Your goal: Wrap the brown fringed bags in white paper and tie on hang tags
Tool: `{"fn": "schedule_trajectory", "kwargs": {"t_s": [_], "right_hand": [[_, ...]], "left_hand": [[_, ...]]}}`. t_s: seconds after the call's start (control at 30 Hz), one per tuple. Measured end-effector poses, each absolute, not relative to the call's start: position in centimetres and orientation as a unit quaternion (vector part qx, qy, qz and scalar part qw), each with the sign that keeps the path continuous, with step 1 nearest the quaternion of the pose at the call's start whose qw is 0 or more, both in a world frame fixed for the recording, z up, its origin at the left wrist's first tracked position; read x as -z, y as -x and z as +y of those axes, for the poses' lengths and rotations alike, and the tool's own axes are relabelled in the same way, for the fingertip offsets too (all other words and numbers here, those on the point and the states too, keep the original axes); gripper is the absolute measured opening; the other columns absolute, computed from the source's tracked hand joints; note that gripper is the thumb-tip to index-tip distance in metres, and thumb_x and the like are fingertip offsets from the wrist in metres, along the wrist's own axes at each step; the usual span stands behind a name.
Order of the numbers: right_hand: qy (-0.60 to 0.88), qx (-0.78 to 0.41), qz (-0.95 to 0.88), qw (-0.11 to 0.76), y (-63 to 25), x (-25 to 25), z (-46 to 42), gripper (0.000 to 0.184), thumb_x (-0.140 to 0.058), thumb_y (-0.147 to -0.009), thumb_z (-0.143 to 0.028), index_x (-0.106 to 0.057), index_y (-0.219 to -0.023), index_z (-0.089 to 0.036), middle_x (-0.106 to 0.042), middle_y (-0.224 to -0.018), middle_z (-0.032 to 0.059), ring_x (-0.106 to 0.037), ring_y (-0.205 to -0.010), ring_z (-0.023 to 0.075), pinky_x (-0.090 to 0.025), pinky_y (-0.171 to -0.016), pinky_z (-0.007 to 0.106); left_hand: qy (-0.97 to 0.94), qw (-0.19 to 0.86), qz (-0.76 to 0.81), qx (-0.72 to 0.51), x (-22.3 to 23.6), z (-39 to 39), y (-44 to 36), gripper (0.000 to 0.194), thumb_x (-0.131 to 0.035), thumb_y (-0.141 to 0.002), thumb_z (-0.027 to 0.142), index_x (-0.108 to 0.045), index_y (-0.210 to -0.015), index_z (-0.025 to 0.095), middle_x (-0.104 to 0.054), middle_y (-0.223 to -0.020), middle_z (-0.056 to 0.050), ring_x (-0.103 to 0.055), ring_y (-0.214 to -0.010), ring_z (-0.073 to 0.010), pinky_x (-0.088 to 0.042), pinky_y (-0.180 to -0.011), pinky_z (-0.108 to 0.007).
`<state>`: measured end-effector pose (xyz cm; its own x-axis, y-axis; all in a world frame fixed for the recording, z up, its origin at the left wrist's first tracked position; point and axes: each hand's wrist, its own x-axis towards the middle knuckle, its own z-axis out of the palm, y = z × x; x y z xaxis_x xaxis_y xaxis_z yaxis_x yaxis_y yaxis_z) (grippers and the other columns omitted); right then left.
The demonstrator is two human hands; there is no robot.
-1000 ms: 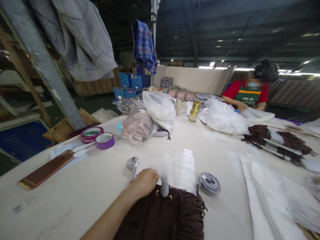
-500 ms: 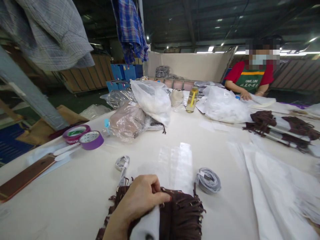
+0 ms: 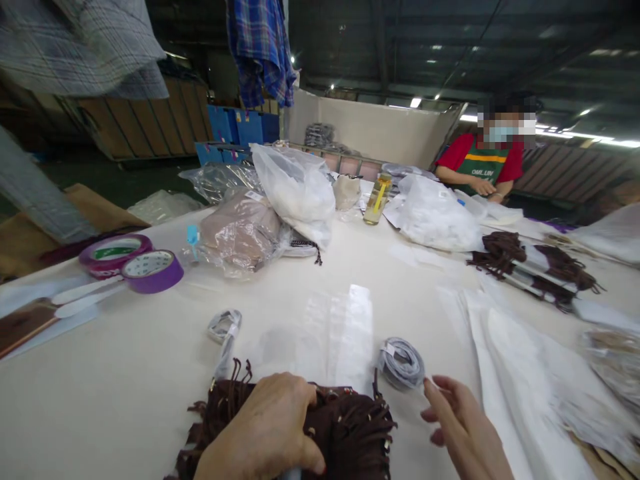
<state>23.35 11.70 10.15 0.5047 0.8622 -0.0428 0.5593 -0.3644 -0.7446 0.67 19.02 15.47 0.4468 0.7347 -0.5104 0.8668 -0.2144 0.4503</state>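
A dark brown fringed suede bag (image 3: 345,427) lies at the table's near edge, partly under my left hand. My left hand (image 3: 265,427) grips it, fingers curled over its top and thumb on the near side; the fingertips are hidden. My right hand (image 3: 463,423) is open, fingers apart, just to the right of the bag. Its index fingertip is close to a grey coiled strap in clear wrap (image 3: 401,363); whether they touch I cannot tell. A second wrapped strap (image 3: 225,328) lies beyond the bag on the left, and clear plastic bags (image 3: 353,327) lie flat between the two straps.
Purple tape rolls (image 3: 153,272) and a phone (image 3: 25,323) lie at left. Farther back are a plastic-wrapped brown item (image 3: 243,230), a stuffed white bag (image 3: 295,193) and a bottle (image 3: 377,200). Brown fringed pieces (image 3: 505,257) and white sheets (image 3: 520,380) are at right. A co-worker (image 3: 483,160) stands across the table.
My right hand has come into view at the right, beside the coiled strap. My left hand stays on the bag, its thumb lower and further from the fingers. The view has shifted a little.
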Motion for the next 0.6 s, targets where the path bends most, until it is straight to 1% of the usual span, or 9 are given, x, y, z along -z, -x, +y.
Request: {"fn": "schedule_trajectory", "kwargs": {"t_s": [0.07,0.1,0.13,0.2,0.27,0.37,0.43,0.5,0.6], "right_hand": [[0.840,-0.290,-0.334,0.314,-24.9,-9.3,14.8,0.052,-0.050,-0.077,-0.053,-0.046,-0.109,-0.012,-0.064,-0.073,0.0079,-0.063,-0.055,0.0218,-0.049,-0.044,0.031],[0.844,-0.321,-0.305,0.302,-25.3,-8.7,16.0,0.052,-0.055,-0.072,-0.051,-0.048,-0.105,-0.012,-0.062,-0.066,0.0058,-0.061,-0.050,0.0218,-0.048,-0.042,0.031],[0.839,-0.345,-0.298,0.297,-25.5,-8.3,16.9,0.049,-0.059,-0.069,-0.048,-0.050,-0.101,-0.013,-0.061,-0.061,0.0039,-0.060,-0.046,0.0212,-0.047,-0.040,0.031],[0.825,-0.370,-0.299,0.306,-25.4,-7.8,17.9,0.035,-0.059,-0.067,-0.042,-0.054,-0.090,-0.016,-0.059,-0.055,0.0012,-0.057,-0.044,0.0191,-0.046,-0.041,0.030],[0.807,-0.365,-0.309,0.345,-25.0,-8.1,18.2,0.029,-0.054,-0.069,-0.040,-0.055,-0.087,-0.018,-0.058,-0.057,0.0000,-0.057,-0.048,0.0168,-0.045,-0.043,0.027],[0.748,-0.302,-0.389,0.445,-23.9,-10.4,18.6,0.035,-0.055,-0.069,-0.043,-0.058,-0.093,-0.017,-0.061,-0.068,0.0009,-0.056,-0.058,0.0153,-0.045,-0.049,0.025],[0.680,-0.261,-0.493,0.475,-22.8,-12.6,19.3,0.036,-0.059,-0.068,-0.041,-0.060,-0.096,-0.017,-0.064,-0.078,0.0029,-0.058,-0.066,0.0156,-0.047,-0.058,0.025],[0.602,-0.265,-0.617,0.431,-21.3,-14.7,20.3,0.030,-0.059,-0.071,-0.032,-0.063,-0.097,-0.018,-0.064,-0.083,0.0034,-0.058,-0.072,0.0153,-0.046,-0.066,0.026],[0.467,-0.333,-0.769,0.283,-18.8,-16.7,21.9,0.029,-0.059,-0.070,-0.017,-0.066,-0.098,-0.020,-0.061,-0.084,0.0021,-0.057,-0.073,0.0130,-0.045,-0.067,0.022]], "left_hand": [[-0.782,0.355,0.503,0.094,-15.4,19.0,-0.7,0.023,-0.074,-0.053,0.034,-0.068,-0.069,0.019,-0.066,-0.066,-0.002,-0.060,-0.068,-0.0213,-0.034,-0.055,-0.024],[-0.788,0.354,0.495,0.090,-15.3,19.0,-0.7,0.019,-0.073,-0.056,0.033,-0.067,-0.067,0.018,-0.064,-0.063,-0.001,-0.059,-0.065,-0.0197,-0.033,-0.053,-0.024],[-0.794,0.354,0.487,0.082,-15.2,18.9,-0.6,0.015,-0.070,-0.059,0.031,-0.066,-0.064,0.018,-0.062,-0.059,0.000,-0.058,-0.062,-0.0179,-0.031,-0.052,-0.023],[-0.802,0.363,0.471,0.058,-15.1,18.8,-0.3,0.011,-0.066,-0.063,0.028,-0.063,-0.060,0.018,-0.057,-0.054,0.002,-0.054,-0.056,-0.0141,-0.027,-0.049,-0.022],[-0.801,0.386,0.456,0.036,-15.4,18.6,0.1,0.012,-0.062,-0.066,0.024,-0.059,-0.057,0.017,-0.052,-0.051,0.004,-0.051,-0.053,-0.0110,-0.025,-0.047,-0.021],[-0.798,0.425,0.427,0.022,-16.4,18.3,0.4,0.016,-0.058,-0.070,0.020,-0.055,-0.055,0.016,-0.050,-0.051,0.005,-0.049,-0.051,-0.0086,-0.025,-0.047,-0.019],[-0.805,0.429,0.407,0.035,-17.2,18.1,0.4,0.018,-0.056,-0.072,0.019,-0.054,-0.055,0.016,-0.053,-0.053,0.004,-0.050,-0.051,-0.0086,-0.026,-0.047,-0.019],[-0.817,0.412,0.399,0.066,-17.9,17.9,0.4,0.017,-0.055,-0.073,0.017,-0.056,-0.056,0.016,-0.058,-0.056,0.002,-0.051,-0.052,-0.0096,-0.025,-0.047,-0.020],[-0.833,0.357,0.413,0.091,-18.1,17.7,0.3,0.016,-0.053,-0.076,0.015,-0.062,-0.063,0.018,-0.063,-0.061,-0.001,-0.054,-0.055,-0.0124,-0.024,-0.047,-0.022]]}}
